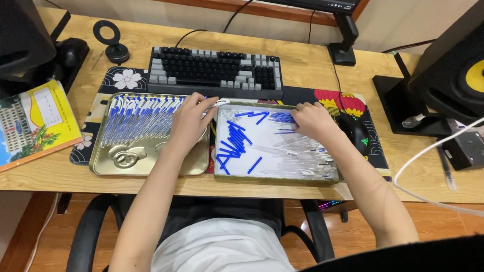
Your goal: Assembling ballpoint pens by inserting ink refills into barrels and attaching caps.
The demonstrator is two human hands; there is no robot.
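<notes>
Left hand [190, 119] on ridged metal tray [146, 163] | right hand [312, 120] among blue caps [232, 141]

Under the left hand [190, 119] sits a gold metal tray [146, 163], its far half packed with a slanted row of finished blue pens [137, 118], tips fanning away to that hand's left. Beneath the right hand [312, 120], a second tray [224, 177] holds loose blue caps [232, 144] scattered on its left side and clear barrels [302, 158] piled nearer the body.
</notes>
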